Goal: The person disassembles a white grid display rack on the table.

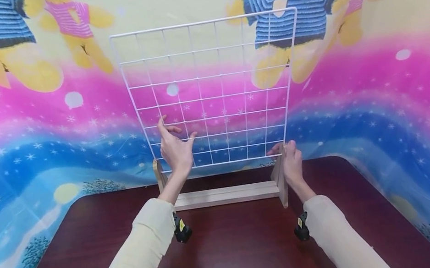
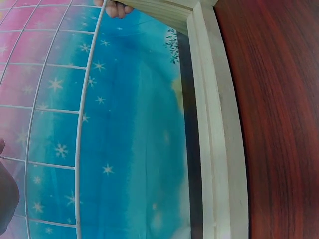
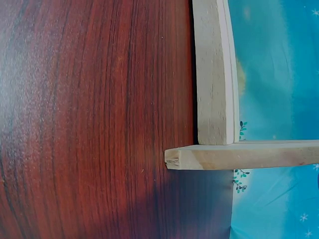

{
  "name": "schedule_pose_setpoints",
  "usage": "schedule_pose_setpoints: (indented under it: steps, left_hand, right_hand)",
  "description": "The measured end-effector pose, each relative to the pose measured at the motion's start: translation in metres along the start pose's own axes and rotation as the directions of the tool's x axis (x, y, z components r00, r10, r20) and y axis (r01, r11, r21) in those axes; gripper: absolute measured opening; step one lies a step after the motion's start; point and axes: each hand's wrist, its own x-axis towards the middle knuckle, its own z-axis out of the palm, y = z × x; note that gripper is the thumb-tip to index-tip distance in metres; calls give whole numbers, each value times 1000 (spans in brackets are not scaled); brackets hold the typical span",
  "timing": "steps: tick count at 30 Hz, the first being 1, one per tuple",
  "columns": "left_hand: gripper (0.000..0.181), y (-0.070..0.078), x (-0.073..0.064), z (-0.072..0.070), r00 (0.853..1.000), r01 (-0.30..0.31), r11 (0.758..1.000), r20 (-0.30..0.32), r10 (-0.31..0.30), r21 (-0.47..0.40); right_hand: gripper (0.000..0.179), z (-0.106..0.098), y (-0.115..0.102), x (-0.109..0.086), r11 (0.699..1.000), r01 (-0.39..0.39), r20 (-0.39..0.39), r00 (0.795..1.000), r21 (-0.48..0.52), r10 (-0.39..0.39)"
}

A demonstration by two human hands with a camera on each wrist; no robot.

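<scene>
A white wire grid panel [image 1: 213,97] stands upright, its lower corners at the tops of the side posts of a pale wooden stand [image 1: 226,195]. My left hand [image 1: 177,148] is at the grid's lower left, index finger raised and thumb out to the side; a part of this hand [image 2: 7,199] shows at the left wrist view's edge. With my right hand [image 1: 293,161] I grip the top of the right post by the grid's corner. Its fingertips [image 2: 117,10] show past the post in the left wrist view. In the right wrist view, the post [image 3: 249,155] meets the crossbar [image 3: 212,74].
The stand rests toward the back of a dark red-brown wooden table [image 1: 232,251]. Behind it hangs a colourful cloth [image 1: 90,111] printed with bears and snowflakes. Black wrist cameras [image 1: 182,228] sit below both sleeves.
</scene>
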Motion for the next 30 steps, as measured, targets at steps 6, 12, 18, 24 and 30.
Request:
schedule_pose_setpoints:
  steps: [6,12,18,24,30]
  left_hand:
    - [85,4,2,-1,1000,11,1000,-4,-11,2]
    - [86,7,4,-2,1000,6,1000,8,-5,-17]
    - [86,10,7,-2,1000,4,1000,22,-3,-17]
    - [86,14,12,-2,1000,12,1000,16,-12,-13]
    - [83,16,13,-2,1000,-1,1000,14,1,-19]
  right_hand:
    - [70,0,8,3,1000,0,-13,1000,26,0]
    - [72,-2,26,9,999,-15,-53,998,38,17]
    - [70,-2,20,8,998,-20,-43,999,59,23]
    - [70,0,-3,0,999,-46,-15,999,-27,46]
    - [71,0,-9,-3,997,-38,9,999,-66,38]
